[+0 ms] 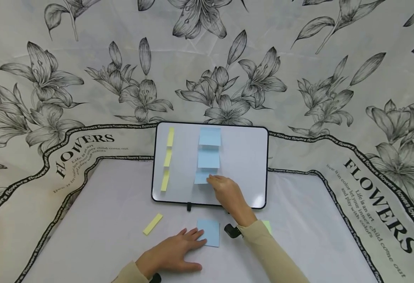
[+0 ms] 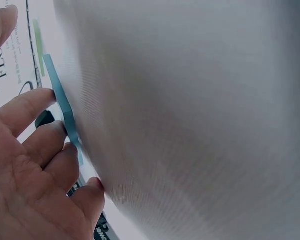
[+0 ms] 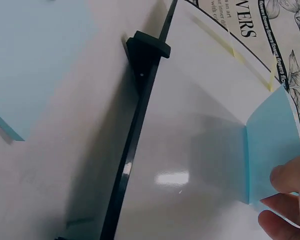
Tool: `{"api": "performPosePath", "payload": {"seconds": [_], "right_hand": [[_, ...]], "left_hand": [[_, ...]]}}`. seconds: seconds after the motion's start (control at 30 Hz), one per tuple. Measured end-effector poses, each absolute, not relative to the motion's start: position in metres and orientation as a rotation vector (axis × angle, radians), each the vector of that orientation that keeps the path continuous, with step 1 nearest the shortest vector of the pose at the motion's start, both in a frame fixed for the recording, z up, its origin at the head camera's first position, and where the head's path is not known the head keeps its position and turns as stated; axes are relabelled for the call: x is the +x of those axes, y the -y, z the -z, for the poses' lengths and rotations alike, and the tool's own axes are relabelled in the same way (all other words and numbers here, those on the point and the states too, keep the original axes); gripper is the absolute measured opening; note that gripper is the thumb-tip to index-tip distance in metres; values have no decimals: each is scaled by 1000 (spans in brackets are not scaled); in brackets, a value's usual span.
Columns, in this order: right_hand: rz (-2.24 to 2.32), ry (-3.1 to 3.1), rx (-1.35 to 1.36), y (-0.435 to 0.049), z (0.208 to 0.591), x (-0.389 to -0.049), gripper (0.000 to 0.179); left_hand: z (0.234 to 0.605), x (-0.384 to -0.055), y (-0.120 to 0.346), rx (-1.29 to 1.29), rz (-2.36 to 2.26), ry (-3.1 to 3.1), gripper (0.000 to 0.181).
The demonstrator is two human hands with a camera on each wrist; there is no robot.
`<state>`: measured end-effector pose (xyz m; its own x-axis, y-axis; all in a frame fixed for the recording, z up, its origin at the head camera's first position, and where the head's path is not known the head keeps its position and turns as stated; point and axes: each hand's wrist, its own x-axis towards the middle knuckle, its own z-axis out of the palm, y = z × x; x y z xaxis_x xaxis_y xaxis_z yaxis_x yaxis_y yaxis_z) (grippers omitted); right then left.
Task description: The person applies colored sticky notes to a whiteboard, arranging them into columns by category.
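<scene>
My right hand (image 1: 228, 192) pinches the right edge of the lowest blue sticky note (image 1: 201, 178) on a black-framed whiteboard (image 1: 244, 157). In the right wrist view, the thumb (image 3: 287, 175) lies on the face of that note and part of the sheet stands away from the board. Two more blue sticky notes, the top one (image 1: 209, 136) and the middle one (image 1: 208, 158), hang above it in a column. With fingers spread, my left hand (image 1: 173, 251) rests on the table, its fingertips at the left side of a blue sticky note pad (image 1: 211, 234).
Three yellow strips, the uppermost (image 1: 170, 136) near the top, run down the whiteboard's left side. A loose yellow strip (image 1: 152, 224) lies on the white tablecloth (image 1: 115, 204). Something light green (image 1: 267, 225) shows beside the right sleeve. Flower-printed cloth (image 1: 320, 78) hangs behind.
</scene>
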<state>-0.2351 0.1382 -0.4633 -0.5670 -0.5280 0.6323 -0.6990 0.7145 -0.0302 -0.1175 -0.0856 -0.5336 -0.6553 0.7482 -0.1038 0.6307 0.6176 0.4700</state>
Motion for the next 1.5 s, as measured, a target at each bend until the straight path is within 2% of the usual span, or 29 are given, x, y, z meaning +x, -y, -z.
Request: {"api": "performPosePath", "payload": {"seconds": [0.47,0.63,0.83,1.13,1.5], "right_hand": [[-248,2316,955,-139,492,-230,20],[-157,2351,948,-140,502,-220,30],[-60,2416,975,-144,513,-209,51],[-52,2476,983,-150,521,-199,72],[-9,2596,959,-149,520,-195,76]], "left_hand": [[531,-120,94,1303,-562,-2571,67],[518,-128,94,1299,-564,-2616,61],[491,-157,96,1214,-590,-2783,62],[467,-213,69,1291,-483,-2977,69],[459,-250,36,1212,-376,-2898,71]]}}
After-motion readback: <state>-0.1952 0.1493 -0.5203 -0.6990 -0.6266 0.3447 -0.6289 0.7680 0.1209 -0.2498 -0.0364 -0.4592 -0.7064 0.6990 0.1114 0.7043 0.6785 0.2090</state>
